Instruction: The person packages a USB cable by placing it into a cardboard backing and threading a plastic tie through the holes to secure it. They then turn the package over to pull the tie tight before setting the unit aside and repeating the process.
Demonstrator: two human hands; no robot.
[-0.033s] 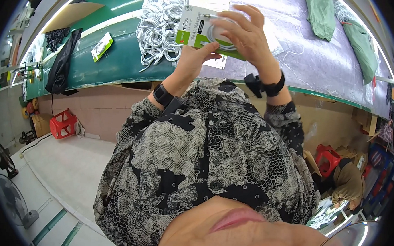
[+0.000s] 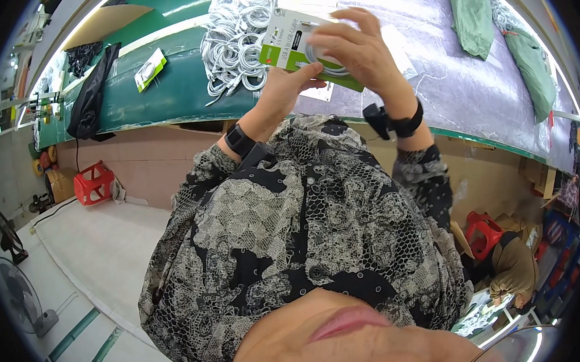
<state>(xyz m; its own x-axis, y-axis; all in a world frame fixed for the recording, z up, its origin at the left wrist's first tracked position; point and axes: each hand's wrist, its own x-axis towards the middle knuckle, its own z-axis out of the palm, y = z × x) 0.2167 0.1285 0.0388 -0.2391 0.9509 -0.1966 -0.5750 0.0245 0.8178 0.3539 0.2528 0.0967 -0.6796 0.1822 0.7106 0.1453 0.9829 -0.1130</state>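
Observation:
A white and green cable package card (image 2: 285,40) is tilted up over the table, with a coiled white cable (image 2: 332,70) on its front. My left hand (image 2: 287,89) grips the card's lower edge, its thumb on the front beside the coil. My right hand (image 2: 365,54) hovers at the card's right part with fingers spread and slightly bent, covering some of the coil. Whether its fingertips touch the cable cannot be made out. Just beyond my left hand lies a big heap of coiled white cables (image 2: 238,37).
Another carded cable (image 2: 150,70) lies on the green tabletop (image 2: 183,97) to the left, near a black bag (image 2: 92,95). Green bags (image 2: 528,75) lie at the far right. Red stools (image 2: 93,182) stand on the floor. A person (image 2: 513,268) is bent over at lower right.
My right hand has shifted slightly to the right, its wrist moving with it. The card has tilted a little, while my left hand keeps its hold.

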